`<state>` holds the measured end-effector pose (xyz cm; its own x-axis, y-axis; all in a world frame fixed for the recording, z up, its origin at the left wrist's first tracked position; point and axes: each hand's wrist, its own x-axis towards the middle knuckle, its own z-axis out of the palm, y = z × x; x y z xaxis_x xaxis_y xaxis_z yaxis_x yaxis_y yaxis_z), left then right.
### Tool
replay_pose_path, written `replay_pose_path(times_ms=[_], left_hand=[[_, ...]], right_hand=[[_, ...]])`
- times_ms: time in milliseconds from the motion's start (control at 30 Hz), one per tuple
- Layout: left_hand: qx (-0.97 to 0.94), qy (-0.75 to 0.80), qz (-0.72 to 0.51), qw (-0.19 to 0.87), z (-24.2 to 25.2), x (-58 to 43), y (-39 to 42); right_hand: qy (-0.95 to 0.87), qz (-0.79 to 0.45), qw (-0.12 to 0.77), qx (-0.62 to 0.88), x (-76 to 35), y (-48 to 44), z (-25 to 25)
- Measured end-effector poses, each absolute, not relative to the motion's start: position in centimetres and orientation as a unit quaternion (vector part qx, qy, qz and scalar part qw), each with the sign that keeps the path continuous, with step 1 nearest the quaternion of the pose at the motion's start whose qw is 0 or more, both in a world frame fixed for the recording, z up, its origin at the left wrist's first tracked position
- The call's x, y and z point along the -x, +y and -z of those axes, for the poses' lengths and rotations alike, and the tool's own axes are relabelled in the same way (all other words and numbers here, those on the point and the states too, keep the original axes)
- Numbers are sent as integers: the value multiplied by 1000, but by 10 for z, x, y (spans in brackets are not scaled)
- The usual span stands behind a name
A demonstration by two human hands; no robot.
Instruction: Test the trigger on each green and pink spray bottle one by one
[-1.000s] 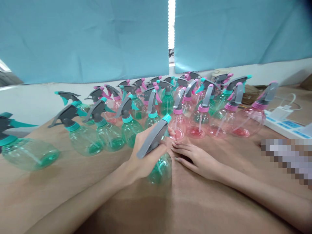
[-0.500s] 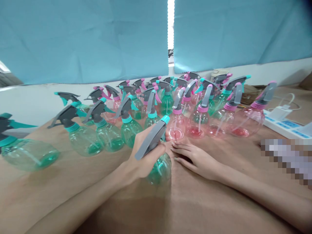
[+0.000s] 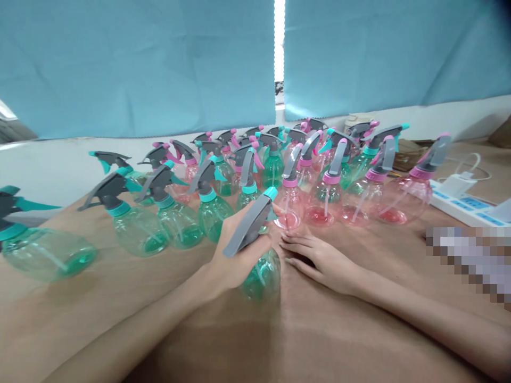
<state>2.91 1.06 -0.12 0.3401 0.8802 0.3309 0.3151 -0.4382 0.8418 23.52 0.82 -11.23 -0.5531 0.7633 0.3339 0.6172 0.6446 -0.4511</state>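
Left hand (image 3: 233,247) wrapped round the neck of a green spray bottle (image 3: 265,274) on the worktop (image 3: 339,346); right hand (image 3: 319,260), fingers extended, apparently empty, just right of it. Beyond it, other green bottles (image 3: 181,223) (mainly left) and pink bottles (image 3: 324,205) (mainly right) stand ungripped, bases deeper-tinted, contents uncertain. Number finished: indeterminable.

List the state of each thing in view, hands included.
Left hand: closed around the held green bottle
Right hand: open, resting on the tabletop
Held green bottle: upright, sprayer fitted
Other green bottles: standing
Pink bottles: standing
Power strip: adapter plugged in
Blue curtains: hanging, narrow gap between
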Motion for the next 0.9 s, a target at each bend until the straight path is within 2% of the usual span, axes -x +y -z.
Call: replay_pose_path(times_ms=[900], left_hand=[[-751,398,-405,337,6,-30,12]], right_hand=[[-872,-144,244,399,-236,9,112]])
